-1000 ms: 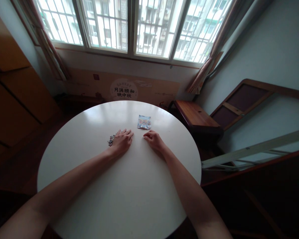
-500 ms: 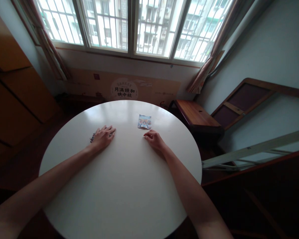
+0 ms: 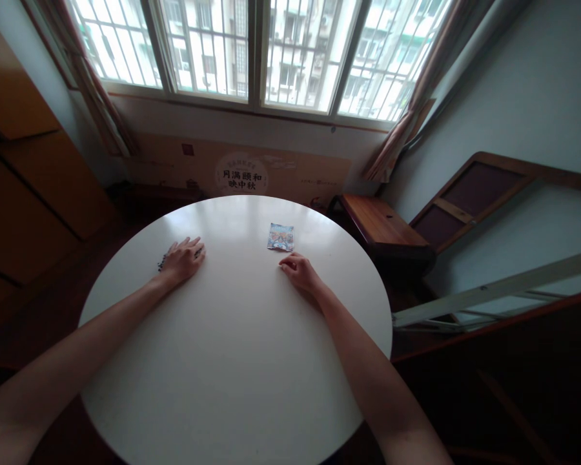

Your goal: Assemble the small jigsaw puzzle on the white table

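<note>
My left hand lies flat on the white round table, fingers stretched out. From under its outer edge and between its fingers show small dark pieces, mostly covered by the palm; their kind is too small to make out. On the right, my right hand rests on the tabletop with its fingers curled in toward the thumb. Whatever may be inside those fingers is hidden. Just beyond it lies a small square blue printed packet with an orange pattern, apart from the hand.
A wooden bench stands past the table's right side. Behind the table, a printed cardboard panel leans below the barred window. Wooden cabinets are at the left, and a pale metal frame reaches in from the right.
My left hand has slid left across the tabletop, and the dark pieces under it have moved along. My right hand and the packet have stayed in place.
</note>
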